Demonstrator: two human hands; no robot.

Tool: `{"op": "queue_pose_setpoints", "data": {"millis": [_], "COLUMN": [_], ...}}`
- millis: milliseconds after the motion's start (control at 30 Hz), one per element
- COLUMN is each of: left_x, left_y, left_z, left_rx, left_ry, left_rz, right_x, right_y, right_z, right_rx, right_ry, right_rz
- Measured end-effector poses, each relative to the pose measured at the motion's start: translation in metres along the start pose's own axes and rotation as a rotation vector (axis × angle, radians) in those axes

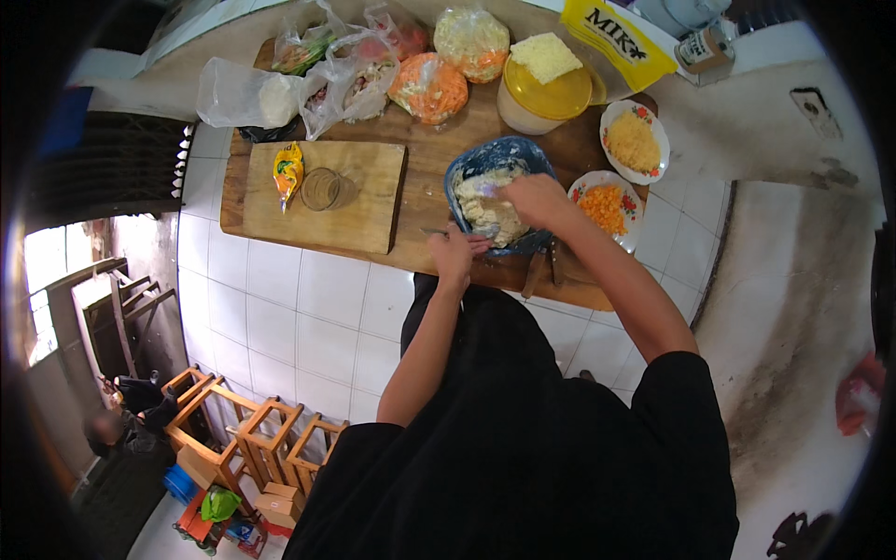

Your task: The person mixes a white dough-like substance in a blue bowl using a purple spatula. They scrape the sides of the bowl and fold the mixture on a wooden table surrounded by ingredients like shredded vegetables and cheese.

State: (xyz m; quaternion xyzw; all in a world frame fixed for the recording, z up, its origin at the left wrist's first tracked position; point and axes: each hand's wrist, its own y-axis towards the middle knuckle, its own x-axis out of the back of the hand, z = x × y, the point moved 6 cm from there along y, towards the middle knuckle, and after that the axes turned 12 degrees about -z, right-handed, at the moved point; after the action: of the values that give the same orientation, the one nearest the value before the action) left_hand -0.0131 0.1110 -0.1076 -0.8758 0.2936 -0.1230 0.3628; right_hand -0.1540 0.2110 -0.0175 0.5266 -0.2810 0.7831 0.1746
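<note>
A blue plastic basin [456,162] with pale, lumpy dough [493,210] in it stands near the table's front edge. My right hand [533,199] is over the dough, its fingers closed on a utensil with a pale purplish handle, mostly hidden. At the basin's front left rim is my left hand [453,248], with a thin metal utensil [434,231] between its thumb and fingers; the kind cannot be told. Right of the basin lie a plate of diced orange vegetable [603,208] and a plate of yellowish crumbs [632,141].
A cutting board [350,224] at left bears a glass [322,190] and a yellow packet [288,171]. Bagged vegetables [428,87] and a yellow-lidded tub [546,87] line the back. Knives [535,274] lie by the front edge. A person [126,427] is at lower left.
</note>
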Motion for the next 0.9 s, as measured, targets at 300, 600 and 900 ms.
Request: {"op": "queue_pose_setpoints", "data": {"millis": [300,600,900], "left_x": [0.006,-0.005,0.018], "left_y": [-0.019,-0.03,0.042], "left_z": [-0.033,-0.001,-0.079], "left_rx": [-0.789,0.093,-0.421], "left_ry": [0.839,0.006,0.146], "left_rz": [-0.15,0.066,-0.114], "right_x": [0.056,0.013,-0.008], "right_y": [-0.051,-0.059,-0.085], "right_z": [-0.046,-0.061,-0.011], "right_rx": [-0.288,-0.461,-0.601], "right_ry": [0.002,0.045,0.372], "right_rz": [0.057,-0.042,-0.148]}}
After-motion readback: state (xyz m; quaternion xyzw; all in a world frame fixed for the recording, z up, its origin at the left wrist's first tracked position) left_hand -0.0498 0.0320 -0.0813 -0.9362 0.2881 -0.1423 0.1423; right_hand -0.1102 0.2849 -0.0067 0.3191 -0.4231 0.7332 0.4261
